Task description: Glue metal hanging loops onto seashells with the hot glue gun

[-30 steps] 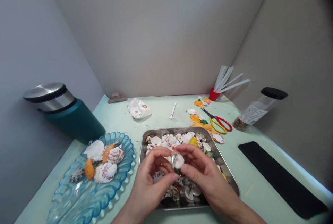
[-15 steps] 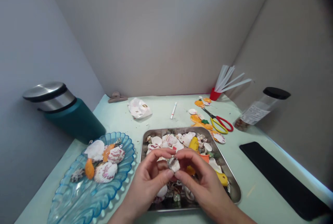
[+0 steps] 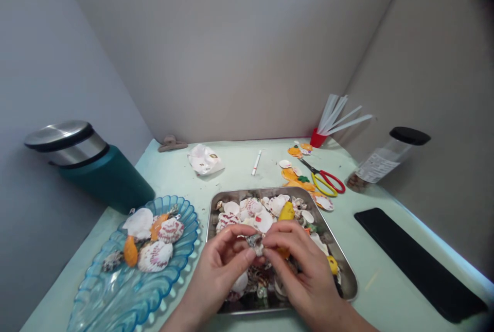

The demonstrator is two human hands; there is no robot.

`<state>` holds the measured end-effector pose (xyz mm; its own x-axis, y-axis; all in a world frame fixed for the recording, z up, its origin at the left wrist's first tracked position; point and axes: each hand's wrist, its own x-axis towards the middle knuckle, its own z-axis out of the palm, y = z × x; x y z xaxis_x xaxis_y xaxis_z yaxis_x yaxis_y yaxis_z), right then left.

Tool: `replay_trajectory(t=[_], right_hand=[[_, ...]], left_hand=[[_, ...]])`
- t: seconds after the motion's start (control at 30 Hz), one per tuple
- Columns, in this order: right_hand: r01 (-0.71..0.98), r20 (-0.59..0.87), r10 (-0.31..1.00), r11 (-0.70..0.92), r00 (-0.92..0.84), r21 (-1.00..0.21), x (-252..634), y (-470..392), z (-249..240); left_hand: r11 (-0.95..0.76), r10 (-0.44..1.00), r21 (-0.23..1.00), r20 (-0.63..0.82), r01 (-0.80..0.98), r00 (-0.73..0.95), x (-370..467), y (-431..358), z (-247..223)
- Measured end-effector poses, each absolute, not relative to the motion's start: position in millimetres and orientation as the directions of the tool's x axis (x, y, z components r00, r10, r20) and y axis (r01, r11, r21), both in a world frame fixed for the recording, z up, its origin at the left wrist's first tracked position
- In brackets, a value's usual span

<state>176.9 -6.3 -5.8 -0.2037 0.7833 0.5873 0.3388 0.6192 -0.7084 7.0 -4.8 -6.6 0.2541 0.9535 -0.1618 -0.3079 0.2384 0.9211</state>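
A small grey-and-white seashell (image 3: pixel 254 242) is pinched between the fingertips of my left hand (image 3: pixel 221 267) and my right hand (image 3: pixel 303 265). Fingers cover part of it. Both hands hover over a metal tray (image 3: pixel 349 283) heaped with white, speckled and striped shells, among them a red-striped scallop shell (image 3: pixel 252 207). Yellow pieces (image 3: pixel 286 211) lie in the pile too. To the left stands a blue scalloped glass dish (image 3: pixel 116 296) holding several shells, including an orange one (image 3: pixel 130 251) and a large white one (image 3: pixel 139 223).
At left is a teal bottle (image 3: pixel 110 177); behind the tray lie a plastic bag (image 3: pixel 204 160) and a white pen (image 3: pixel 256 162). Scissors (image 3: pixel 326 181), orange shell pieces (image 3: pixel 299 182), a red cup (image 3: pixel 318 139) of white sticks, a clear jar (image 3: pixel 380 166) and a black strip (image 3: pixel 417 265) sit rightward.
My right hand's fingers have shifted their grip on the small shell, which is turned to show a darker side. My left hand stays nearly in place.
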Motion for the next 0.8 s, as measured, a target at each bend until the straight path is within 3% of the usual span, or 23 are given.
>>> replay_trajectory(t=[0.8], right_hand=[[0.418,0.611,0.744,0.663,-0.271,-0.621,177.5,-3.5,-13.3]], left_hand=[[0.259,0.940,0.924,-0.173,-0.283,0.295,2.9,-5.7,-10.3]])
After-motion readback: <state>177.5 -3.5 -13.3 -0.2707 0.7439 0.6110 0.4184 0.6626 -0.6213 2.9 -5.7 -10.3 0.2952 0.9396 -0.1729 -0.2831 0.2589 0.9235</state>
